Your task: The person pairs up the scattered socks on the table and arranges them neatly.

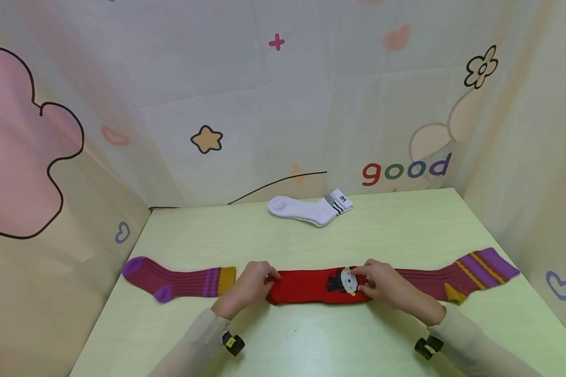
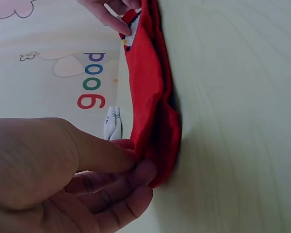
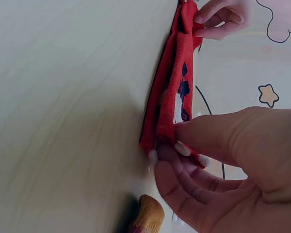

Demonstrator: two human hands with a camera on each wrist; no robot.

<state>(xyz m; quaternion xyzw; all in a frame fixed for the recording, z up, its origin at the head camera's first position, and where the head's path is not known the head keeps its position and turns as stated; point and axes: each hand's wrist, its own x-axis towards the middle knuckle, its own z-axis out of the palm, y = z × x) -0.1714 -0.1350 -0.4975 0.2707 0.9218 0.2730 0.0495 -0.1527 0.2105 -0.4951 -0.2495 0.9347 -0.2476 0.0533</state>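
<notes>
A pair of red socks lies lengthwise across the middle of the table, one layer over another, with a black-and-white cartoon face near the right end. My left hand pinches the left end between thumb and fingers. In the left wrist view, the folded layers of the red socks show along their near edge. At the other end, next to the cartoon face, my right hand pinches the fabric. The right wrist view has the thumb on top of the red socks and fingers beneath the upper layer.
A maroon sock with purple toe and yellow cuff lies at left. Another maroon sock, with yellow heel and purple-striped cuff, lies at right, partly behind my right hand. White socks rest at the back, near the printed curtain.
</notes>
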